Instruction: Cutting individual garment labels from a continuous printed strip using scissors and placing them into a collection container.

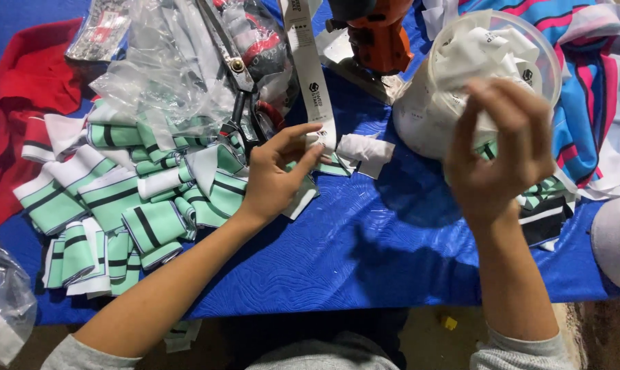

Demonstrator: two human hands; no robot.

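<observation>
My left hand (275,175) pinches the lower end of a long white label strip (308,65) that hangs down over the blue cloth-covered table (364,253). My right hand (505,154) is raised with its fingers closed on a small white label piece, just in front of a clear plastic tub (460,82) stuffed with white labels. A folded white fabric piece (366,152) lies between the two hands. Mint-green, white and black striped collar pieces (125,199) are heaped left of my left hand.
Scissors (238,89) lie on clear plastic bags (173,62) at the back. An orange and black cutting machine (378,34) stands behind the strip. Red fabric (29,82) lies far left, pink-blue striped cloth (590,89) far right, more striped pieces (546,205) under my right hand.
</observation>
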